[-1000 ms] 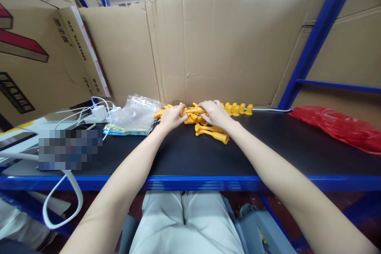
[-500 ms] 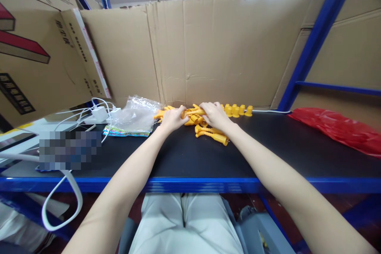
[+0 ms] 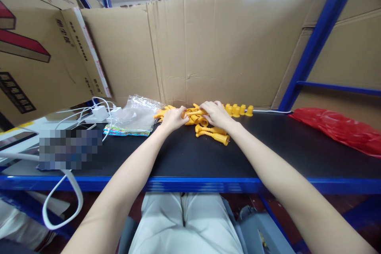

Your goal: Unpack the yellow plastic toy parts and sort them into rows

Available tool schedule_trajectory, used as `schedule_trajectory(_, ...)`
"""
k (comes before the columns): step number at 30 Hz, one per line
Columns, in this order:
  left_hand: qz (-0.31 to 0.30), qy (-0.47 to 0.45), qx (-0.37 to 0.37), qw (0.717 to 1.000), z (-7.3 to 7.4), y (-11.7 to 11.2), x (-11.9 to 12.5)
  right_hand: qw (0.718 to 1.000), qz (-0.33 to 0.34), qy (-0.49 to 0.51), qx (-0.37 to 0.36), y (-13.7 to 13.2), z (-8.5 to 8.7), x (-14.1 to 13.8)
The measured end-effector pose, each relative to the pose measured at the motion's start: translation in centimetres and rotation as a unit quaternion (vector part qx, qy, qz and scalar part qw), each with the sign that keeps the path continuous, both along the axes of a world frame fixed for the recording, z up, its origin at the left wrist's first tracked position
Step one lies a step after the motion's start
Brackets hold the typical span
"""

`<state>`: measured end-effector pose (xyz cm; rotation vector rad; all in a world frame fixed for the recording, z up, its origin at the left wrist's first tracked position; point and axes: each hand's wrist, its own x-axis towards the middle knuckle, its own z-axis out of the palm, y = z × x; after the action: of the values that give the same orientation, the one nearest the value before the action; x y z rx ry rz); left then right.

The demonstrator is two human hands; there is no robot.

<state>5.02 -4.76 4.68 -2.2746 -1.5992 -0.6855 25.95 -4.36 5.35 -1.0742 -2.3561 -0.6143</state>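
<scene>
Over a pile of orange-yellow plastic parts on the black shelf, my left hand (image 3: 173, 119) is closed round the hollow end of one long yellow plastic piece (image 3: 194, 113). Its other end reaches my right hand (image 3: 216, 113), whose bent fingers close on it; the fingertips are partly hidden. Beneath and between the hands lie more yellow parts (image 3: 203, 121) with round open ends. Nearer me, two slim yellow parts with flared ends (image 3: 218, 137) lie side by side. Several yellow cup-shaped pieces (image 3: 236, 110) stand in a row beyond my right hand.
A clear plastic bag (image 3: 135, 113) lies left of the pile. Further left are white chargers with cables (image 3: 100, 113) and a blurred-out item (image 3: 70, 149). A red plastic bag (image 3: 336, 131) lies at the right. Cardboard (image 3: 232, 47) walls the back; a blue rail (image 3: 205, 185) edges the shelf.
Both hands keep nearly the same place and hold. The long yellow piece between them seems slightly turned; the view has shifted a little.
</scene>
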Motion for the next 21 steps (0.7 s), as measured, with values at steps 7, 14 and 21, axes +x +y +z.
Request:
schedule_trajectory(7,0.0,-0.006,-0.008,1.0,0.1,0.1,0.0,1.0,-0.022,-0.002,0.009,-0.1,0.1,0.0)
schedule_trajectory(14,0.002,-0.003,-0.027,1.0,0.3,-0.3,0.3,0.997,-0.056,-0.039,0.02,-0.5,0.0,-0.5)
schedule_trajectory(21,0.037,-0.024,-0.038,0.998,-0.2,1.2,-1.5,0.98,-0.168,0.095,0.045,1.6,0.4,3.2)
